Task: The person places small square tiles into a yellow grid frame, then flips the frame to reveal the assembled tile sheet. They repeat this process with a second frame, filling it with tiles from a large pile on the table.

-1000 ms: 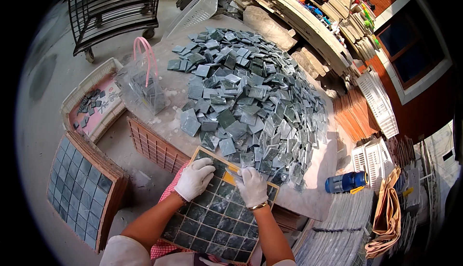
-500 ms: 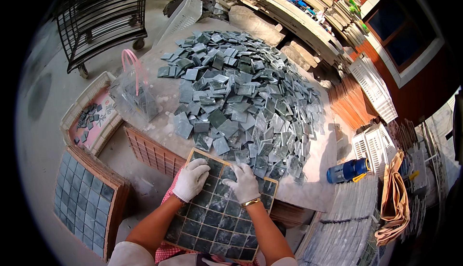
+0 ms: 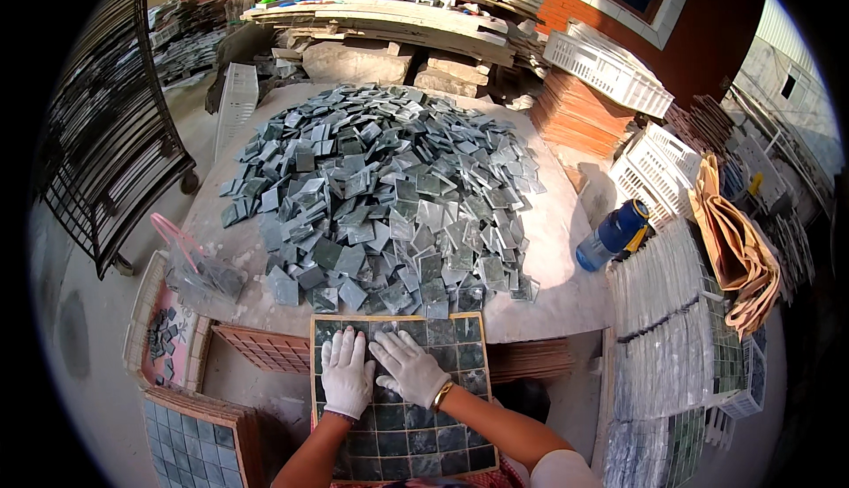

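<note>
A square grid tray (image 3: 483, 338) with a pale wooden rim lies in front of me, its cells holding dark green-grey stone tiles. My left hand (image 3: 347, 376), in a white glove, rests flat on the tiles at the tray's upper left. Beside it my right hand (image 3: 409, 367), gloved too and with a gold band at the wrist, is laid on the tiles with fingers stretched toward the left. Neither holds anything. Just beyond the tray's far edge a large heap of loose square tiles (image 3: 380, 187) covers much of the pale table (image 3: 566, 307).
A clear bag with pink handles (image 3: 205, 271) sits at the table's left edge, near a crate (image 3: 141, 315) of tile scraps. Filled trays (image 3: 195, 439) are stacked at lower left. A blue bottle (image 3: 610, 238) and wrapped tile stacks (image 3: 659, 338) stand right; a wheeled rack (image 3: 115, 125) is far left.
My view has turned, so the tray now looks straighter. Both hands have flattened onto the tiles and come closer together, the right one moving away from the tray's far edge.
</note>
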`<state>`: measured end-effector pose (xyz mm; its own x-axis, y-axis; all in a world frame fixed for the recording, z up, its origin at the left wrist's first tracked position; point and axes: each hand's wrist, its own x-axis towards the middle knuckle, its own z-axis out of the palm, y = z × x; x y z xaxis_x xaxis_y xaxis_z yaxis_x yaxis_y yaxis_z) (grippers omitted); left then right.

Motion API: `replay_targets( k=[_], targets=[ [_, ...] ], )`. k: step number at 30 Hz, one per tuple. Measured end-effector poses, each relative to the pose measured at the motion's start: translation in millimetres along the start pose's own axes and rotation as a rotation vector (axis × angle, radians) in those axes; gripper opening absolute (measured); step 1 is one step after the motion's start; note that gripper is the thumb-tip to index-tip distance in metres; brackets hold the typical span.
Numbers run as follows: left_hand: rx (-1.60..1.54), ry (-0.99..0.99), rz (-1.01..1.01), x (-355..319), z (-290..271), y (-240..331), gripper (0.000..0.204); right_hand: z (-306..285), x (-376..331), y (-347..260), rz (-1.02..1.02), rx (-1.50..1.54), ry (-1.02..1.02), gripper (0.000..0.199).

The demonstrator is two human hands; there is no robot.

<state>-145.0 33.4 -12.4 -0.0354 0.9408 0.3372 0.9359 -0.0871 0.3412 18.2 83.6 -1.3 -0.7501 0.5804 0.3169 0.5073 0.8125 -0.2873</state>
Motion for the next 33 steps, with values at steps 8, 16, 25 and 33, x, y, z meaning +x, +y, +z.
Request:
replay_targets(
  k=[8,16,25,33],
  targets=[
    [0.032,-0.060,0.019,-1.3,-7.9,-2.6,0.051,-41.0,5.4,79.5,0.352,-0.233,0.106,0.070],
    [0.017,-0.195,0.223,7.1,-12.6,42.0,0.067,-55.1,16.3,132.9,0.146,-0.162,0.201,0.069],
    [0.039,-0.293,0.311,22.2,29.5,107.1,0.075,-101.2,-87.4,135.3,0.377,0.263,0.517,0.037],
    [0.007,-0.250,0.378,52.0,31.7,99.1,0.070,-88.8,-81.0,95.1,0.185,0.140,0.393,0.046]
  ],
)
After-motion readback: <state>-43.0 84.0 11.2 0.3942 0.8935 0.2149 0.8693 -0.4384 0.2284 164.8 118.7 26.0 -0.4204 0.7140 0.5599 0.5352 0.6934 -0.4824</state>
